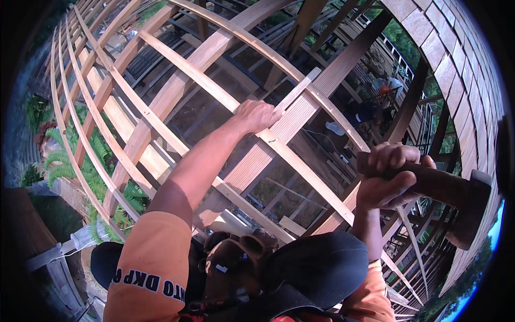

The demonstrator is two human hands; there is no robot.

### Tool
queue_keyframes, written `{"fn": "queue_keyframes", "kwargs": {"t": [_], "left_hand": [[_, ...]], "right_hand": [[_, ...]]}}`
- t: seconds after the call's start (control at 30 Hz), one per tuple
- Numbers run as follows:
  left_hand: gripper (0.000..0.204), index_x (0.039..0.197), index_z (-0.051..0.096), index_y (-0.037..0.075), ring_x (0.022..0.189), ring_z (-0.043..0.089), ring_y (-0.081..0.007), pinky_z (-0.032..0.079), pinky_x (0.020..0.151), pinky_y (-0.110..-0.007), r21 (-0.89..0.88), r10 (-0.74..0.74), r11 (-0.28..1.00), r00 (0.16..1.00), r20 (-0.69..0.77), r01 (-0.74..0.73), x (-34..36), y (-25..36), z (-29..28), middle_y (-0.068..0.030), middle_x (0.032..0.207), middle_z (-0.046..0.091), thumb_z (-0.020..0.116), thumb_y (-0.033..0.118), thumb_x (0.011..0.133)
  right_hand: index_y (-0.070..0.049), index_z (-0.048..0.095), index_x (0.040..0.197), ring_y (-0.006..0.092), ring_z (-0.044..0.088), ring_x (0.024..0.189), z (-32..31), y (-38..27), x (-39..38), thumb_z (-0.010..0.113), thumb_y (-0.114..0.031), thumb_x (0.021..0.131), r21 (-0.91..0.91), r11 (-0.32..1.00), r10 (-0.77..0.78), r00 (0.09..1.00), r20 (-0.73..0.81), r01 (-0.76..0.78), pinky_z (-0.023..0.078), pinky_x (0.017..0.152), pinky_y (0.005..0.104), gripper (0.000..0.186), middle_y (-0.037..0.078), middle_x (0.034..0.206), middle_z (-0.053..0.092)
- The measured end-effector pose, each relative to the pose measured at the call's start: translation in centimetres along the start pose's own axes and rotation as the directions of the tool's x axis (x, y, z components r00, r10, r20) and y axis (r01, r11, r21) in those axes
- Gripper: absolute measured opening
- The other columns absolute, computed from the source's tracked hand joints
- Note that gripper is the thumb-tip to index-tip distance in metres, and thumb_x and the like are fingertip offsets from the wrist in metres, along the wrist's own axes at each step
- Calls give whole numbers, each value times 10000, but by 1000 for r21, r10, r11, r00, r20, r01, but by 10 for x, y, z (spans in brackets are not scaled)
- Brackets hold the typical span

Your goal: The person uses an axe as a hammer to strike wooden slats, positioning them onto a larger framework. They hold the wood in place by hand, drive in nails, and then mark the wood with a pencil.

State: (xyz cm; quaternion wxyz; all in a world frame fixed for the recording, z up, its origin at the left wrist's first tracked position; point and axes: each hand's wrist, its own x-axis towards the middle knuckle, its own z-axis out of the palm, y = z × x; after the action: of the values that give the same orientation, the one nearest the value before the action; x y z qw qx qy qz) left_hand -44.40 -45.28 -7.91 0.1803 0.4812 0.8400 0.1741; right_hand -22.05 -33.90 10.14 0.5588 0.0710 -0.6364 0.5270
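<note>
1. The left hand (256, 116) lies on a short pale wooden strip (298, 92), its fingers curled down over the strip's lower end and pressing it against a wide grooved plank (279, 137).
2. The strip's long axis runs on a diagonal — from the left hand up and to the right — and its free upper end points toward the top right, stopping where it meets a thin curved batten (327, 104).
3. The grooved plank under the strip follows nearly the same diagonal, going from lower left, below the left hand, up to the right past the strip's upper end.
4. The right hand (387, 180) sits lower right of the strip, well apart from it, with its fingers closed tight round the dark wooden handle of a hammer (453, 196).
5. The hammer's handle lies almost level, pointing right and slightly down from the fist; its dark head (472, 212) is at the right end, with its own long axis close to upright.
6. Thin pale battens (155, 121) cross the strip's plank in a lattice that spreads left and above — open gaps between them show darker decking and green ferns (96, 172) far below, left of the strip.
7. The orange sleeve (147, 257) on the left arm, below the strip, carries a band of white block letters along its lower edge.
8. A black cap (322, 263) shows at the bottom, beneath the strip and between the two arms.
</note>
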Motion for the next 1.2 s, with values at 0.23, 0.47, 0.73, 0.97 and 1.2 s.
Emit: {"fn": "queue_keyframes", "kwargs": {"t": [0.23,0.47,0.73,0.97,1.2], "left_hand": [[663,908,725,-3,944,680,-419,514,850,-523,-32,19,999,1000,-22,-20,12,16,-3,-252,939,711,365,546,1004],[644,887,756,27,958,689,-395,516,884,-507,33,-62,998,998,-4,63,-2,-6,-5,-215,952,729,376,534,1001],[652,897,739,9,944,674,-429,510,879,-528,-30,36,999,998,-50,-37,12,7,0,-246,954,715,375,540,1002],[668,914,739,11,968,679,-420,512,879,-530,-44,-24,999,1000,3,24,2,4,-6,-239,957,721,373,562,1008],[680,919,736,20,981,674,-414,510,866,-529,-44,10,999,1000,17,-9,13,18,0,-238,978,715,355,576,1003]], "right_hand": [[12,409,1197,426,608,689,-32,14,-83,553,-181,1008,-816,384,904,356,237,-431,474,671,476,306,266,764,595],[-75,255,1481,116,518,681,11,-24,32,636,-383,989,195,979,52,996,78,-66,459,552,271,694,74,919,520],[-13,474,1206,163,578,656,-37,19,-107,553,-268,1032,-828,280,960,142,241,-485,457,576,335,318,87,751,561],[-31,374,1383,108,476,607,-4,-45,64,651,-436,971,28,999,41,998,41,-42,405,503,244,640,52,850,511],[35,468,1154,335,615,764,-59,24,-144,602,-215,994,-839,332,942,200,269,-431,483,770,466,326,225,782,555]]}}
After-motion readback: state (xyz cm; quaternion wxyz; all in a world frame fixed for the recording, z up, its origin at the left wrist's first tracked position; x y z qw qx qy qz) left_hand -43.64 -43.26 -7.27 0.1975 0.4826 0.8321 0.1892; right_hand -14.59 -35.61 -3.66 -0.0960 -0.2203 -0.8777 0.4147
